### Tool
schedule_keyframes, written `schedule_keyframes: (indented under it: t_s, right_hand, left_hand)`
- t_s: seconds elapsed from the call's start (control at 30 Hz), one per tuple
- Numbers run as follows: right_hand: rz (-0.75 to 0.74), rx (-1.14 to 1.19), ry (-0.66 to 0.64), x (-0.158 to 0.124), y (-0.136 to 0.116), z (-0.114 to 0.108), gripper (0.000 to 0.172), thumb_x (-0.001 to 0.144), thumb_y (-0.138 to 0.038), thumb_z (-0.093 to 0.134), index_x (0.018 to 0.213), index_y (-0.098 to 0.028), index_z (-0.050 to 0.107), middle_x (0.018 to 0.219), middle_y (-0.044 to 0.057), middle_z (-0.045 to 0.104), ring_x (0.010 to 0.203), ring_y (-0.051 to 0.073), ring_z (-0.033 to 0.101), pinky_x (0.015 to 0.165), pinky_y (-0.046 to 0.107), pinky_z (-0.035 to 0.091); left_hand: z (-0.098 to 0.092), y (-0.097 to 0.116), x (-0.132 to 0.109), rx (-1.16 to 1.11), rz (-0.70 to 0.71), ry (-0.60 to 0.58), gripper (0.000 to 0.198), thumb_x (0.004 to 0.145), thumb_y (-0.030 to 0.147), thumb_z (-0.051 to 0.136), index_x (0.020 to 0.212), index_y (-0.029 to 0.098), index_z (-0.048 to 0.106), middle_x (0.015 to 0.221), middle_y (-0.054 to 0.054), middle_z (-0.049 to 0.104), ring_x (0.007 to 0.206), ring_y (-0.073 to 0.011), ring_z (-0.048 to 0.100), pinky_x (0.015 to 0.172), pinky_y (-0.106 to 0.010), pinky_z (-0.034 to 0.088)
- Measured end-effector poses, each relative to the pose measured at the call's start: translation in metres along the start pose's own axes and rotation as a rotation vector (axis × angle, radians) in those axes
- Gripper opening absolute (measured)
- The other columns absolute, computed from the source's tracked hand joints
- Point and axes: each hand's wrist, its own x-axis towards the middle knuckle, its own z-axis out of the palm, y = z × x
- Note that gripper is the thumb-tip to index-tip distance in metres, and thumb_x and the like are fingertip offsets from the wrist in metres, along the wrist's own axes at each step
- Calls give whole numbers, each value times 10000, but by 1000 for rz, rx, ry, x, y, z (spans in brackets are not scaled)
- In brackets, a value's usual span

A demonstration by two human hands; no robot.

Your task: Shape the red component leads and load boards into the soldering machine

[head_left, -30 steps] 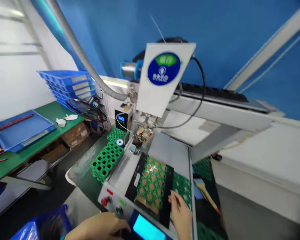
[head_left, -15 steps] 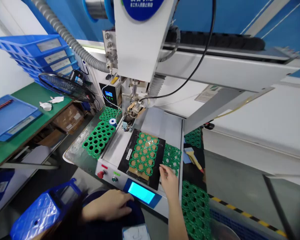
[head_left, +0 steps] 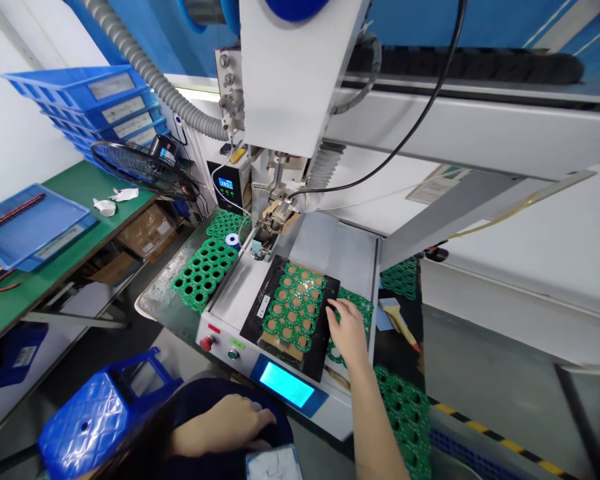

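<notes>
A green circuit board panel with round holes point(head_left: 295, 305) lies on a black fixture plate point(head_left: 253, 319) on the machine's bed. My right hand point(head_left: 347, 327) is at the right edge of that plate, above a second green panel point(head_left: 363, 305); its fingers are bent together at the plate's edge, and what they hold, if anything, is hidden. My left hand point(head_left: 240, 423) rests near my lap, below the lit screen point(head_left: 286, 385), fingers curled, their tips hidden. The soldering head point(head_left: 275, 220) stands behind the plate.
More green panels lie left point(head_left: 205, 272) and right point(head_left: 403, 413) of the machine. A brush point(head_left: 399, 321) lies at the right. A fan point(head_left: 140, 170), stacked blue trays point(head_left: 95, 100) and a blue stool point(head_left: 85, 420) are at the left.
The view has shifted, so the machine sits slightly further right. My right hand has moved a little up along the plate's right edge. The board panel remains on the plate.
</notes>
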Motion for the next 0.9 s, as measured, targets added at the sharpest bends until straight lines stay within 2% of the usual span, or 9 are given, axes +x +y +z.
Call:
schedule_keyframes:
  t_s: [0.1,0.2,0.47,0.67,0.8,0.9]
  right_hand:
    - [-34,-55,-42,29,-2,7,292,937,-324,559,1191,-183,589,1312,108,531,1209,278,498,999,514,418]
    - [-31,-101,-83,50,-4,12,316,930,-306,578,1222,-185,574,1335,107,521,1229,284,489,1019,531,400]
    - [84,-51,-152,68,-9,12,275,924,-322,587,1160,-180,603,1254,93,572,1172,266,526,1015,524,392]
    - [267,204,-166,85,-16,5,255,911,-359,602,1070,-160,622,1180,84,601,1111,251,556,967,492,428]
    - [416,506,-193,89,-21,-10,257,937,-367,569,1068,-149,610,1039,63,641,906,193,631,812,399,526]
    - [501,749,-237,84,-27,-26,239,950,-351,556,1063,-145,601,941,40,652,754,149,639,686,327,551]
  left_hand:
    - [3,0,2,31,-34,-21,444,933,456,577,1258,157,537,1071,-91,694,966,-249,689,848,-452,586]
    - [5,1,2,62,-58,-51,451,939,449,569,1277,154,525,1075,-96,687,972,-251,683,853,-465,580]
    - [3,4,0,96,-105,-98,498,923,467,589,1304,158,504,1101,-101,675,1008,-258,668,871,-470,569]
    - [5,3,1,99,-102,-112,495,928,462,584,1312,162,498,1108,-100,670,1019,-257,660,878,-469,560]
    - [8,1,-1,93,-100,-107,504,926,462,587,1320,165,489,1112,-100,667,1020,-257,658,876,-467,559]
    - [10,0,-3,90,-96,-103,505,922,463,592,1318,165,491,1114,-100,666,1023,-258,657,878,-468,560]
